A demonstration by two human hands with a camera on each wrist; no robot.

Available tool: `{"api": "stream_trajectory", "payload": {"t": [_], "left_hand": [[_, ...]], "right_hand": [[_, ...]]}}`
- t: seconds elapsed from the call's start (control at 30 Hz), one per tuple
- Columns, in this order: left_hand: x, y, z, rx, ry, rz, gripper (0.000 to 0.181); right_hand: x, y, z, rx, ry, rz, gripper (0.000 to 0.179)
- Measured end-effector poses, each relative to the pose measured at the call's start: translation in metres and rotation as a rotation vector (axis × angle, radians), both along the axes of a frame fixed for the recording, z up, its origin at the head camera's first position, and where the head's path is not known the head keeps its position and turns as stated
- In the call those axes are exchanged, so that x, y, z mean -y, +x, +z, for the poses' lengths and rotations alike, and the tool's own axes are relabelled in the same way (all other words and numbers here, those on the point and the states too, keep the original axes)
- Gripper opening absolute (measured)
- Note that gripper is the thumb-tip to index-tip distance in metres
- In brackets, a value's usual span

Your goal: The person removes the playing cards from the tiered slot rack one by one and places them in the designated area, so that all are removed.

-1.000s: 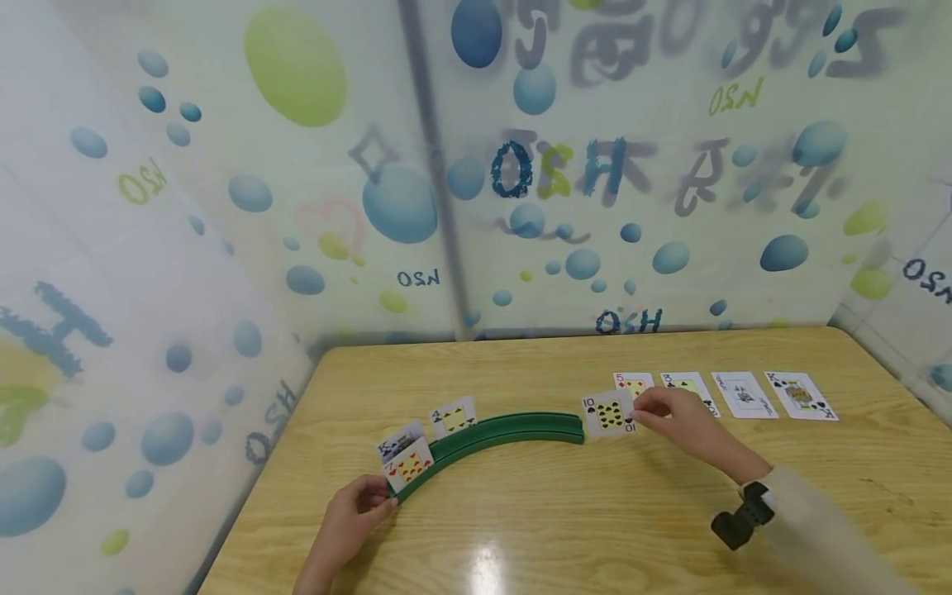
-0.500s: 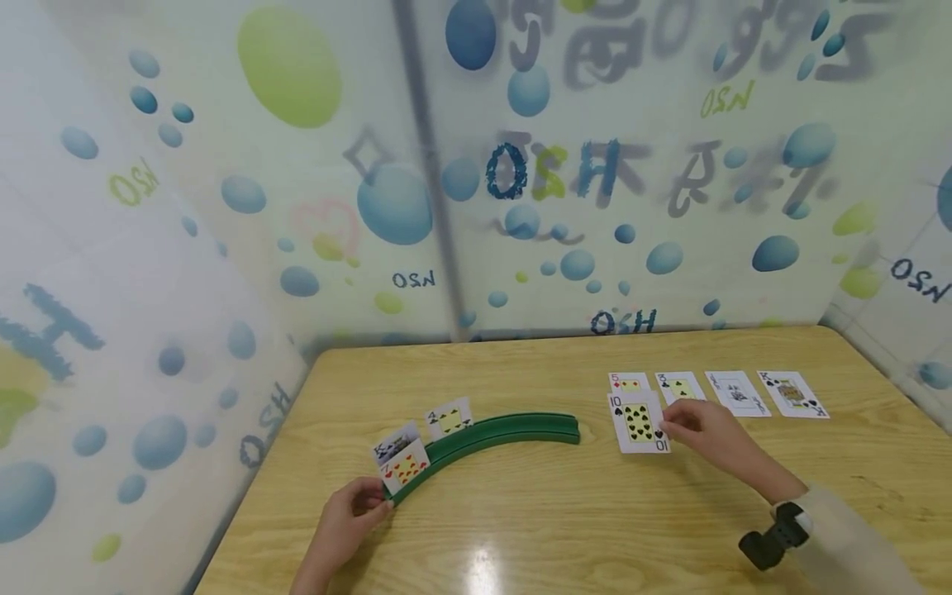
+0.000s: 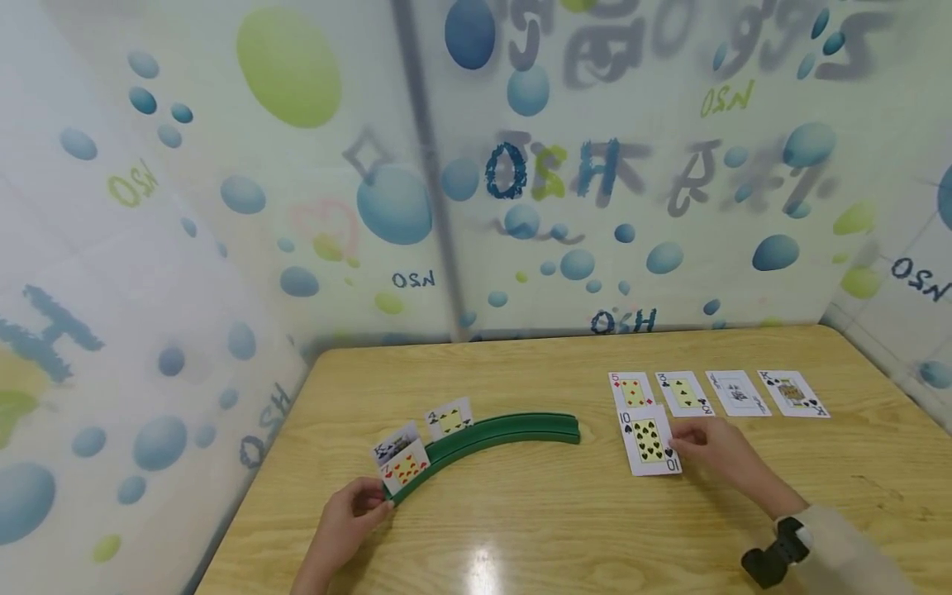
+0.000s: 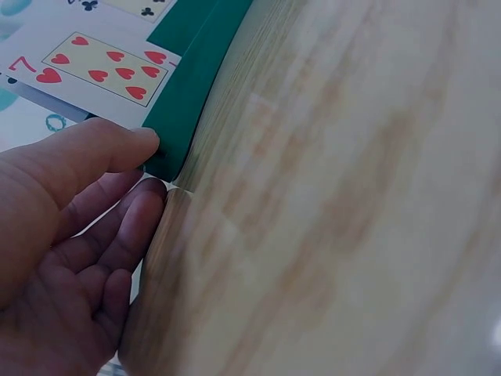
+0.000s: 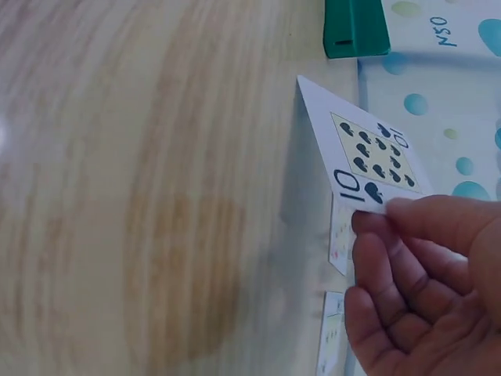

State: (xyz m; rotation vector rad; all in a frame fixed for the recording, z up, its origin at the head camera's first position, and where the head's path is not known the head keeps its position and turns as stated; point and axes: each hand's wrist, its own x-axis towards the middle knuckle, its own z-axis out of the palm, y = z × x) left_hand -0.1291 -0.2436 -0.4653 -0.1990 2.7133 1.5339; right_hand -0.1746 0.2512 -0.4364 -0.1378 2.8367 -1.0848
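Note:
The ten of spades is pinched by its right edge between thumb and fingers of my right hand. In the right wrist view, the ten of spades tilts with one edge near the tabletop. It overlaps the lower edge of the five of diamonds in the head view. My left hand grips the near left end of a curved green card holder, its thumb on the end. The holder carries the seven of hearts, a king partly behind it, and a four of clubs.
Right of the five lie a three of clubs, a joker and a king of spades, face up in a row. The wooden table meets a patterned wall at the back and left.
My right hand has carried the ten of spades from beside the holder's right end rightward, then nearer to me, uncovering more of the five of diamonds. The left hand keeps its grip.

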Motion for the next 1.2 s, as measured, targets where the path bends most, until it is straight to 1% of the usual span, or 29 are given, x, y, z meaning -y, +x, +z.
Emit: {"api": "stream_trajectory", "payload": {"t": [0.17,0.37,0.57,0.73,0.97,1.2], "left_hand": [[-0.001,0.001,0.001,-0.002,-0.005,-0.003,0.025],[0.000,0.001,0.002,0.008,-0.008,-0.004,0.026],[0.000,0.000,0.001,0.032,0.019,-0.001,0.025],[0.001,-0.001,0.000,0.036,0.023,-0.001,0.025],[0.001,-0.001,-0.002,0.030,0.028,0.001,0.026],[0.002,-0.002,-0.004,0.023,0.024,-0.006,0.025]], "right_hand": [[-0.001,0.000,-0.009,0.028,-0.002,-0.058,0.021],[0.002,0.000,-0.016,0.045,0.007,-0.080,0.022],[0.003,-0.001,-0.021,0.061,0.016,-0.093,0.026],[0.005,-0.001,-0.019,0.099,0.022,-0.098,0.027],[0.008,0.001,-0.014,0.150,0.025,-0.088,0.024],[0.008,0.002,-0.016,0.146,0.026,-0.100,0.023]]}}
